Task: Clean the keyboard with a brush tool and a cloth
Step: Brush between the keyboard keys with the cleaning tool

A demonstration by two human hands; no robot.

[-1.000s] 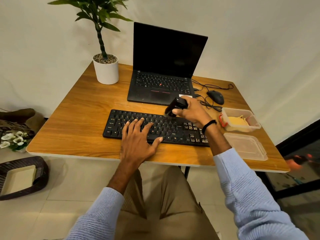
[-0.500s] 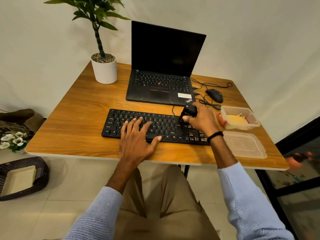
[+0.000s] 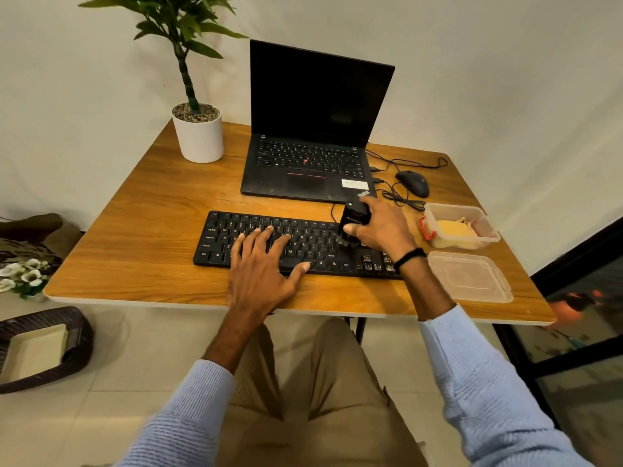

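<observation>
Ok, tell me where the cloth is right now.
Head view: the yellow cloth lies in the open plastic box on the table's right side, just right of the right hand and beyond the loose lid.

The left hand (image 3: pixel 261 267) lies palm down, all 5 digits spread: 4 fingers straight and pointing away from the body, thumb splayed to the right, flat on the black rectangular keyboard (image 3: pixel 220 235). The right hand (image 3: pixel 382 230) curls round a stubby black plastic brush tool (image 3: pixel 355 214) — thumb on its near side, bristle end pointing down. A black band (image 3: pixel 409 257) circles the right wrist. Both forearms are bare, the light-blue ribbed sleeves (image 3: pixel 188 409) pushed back.
</observation>
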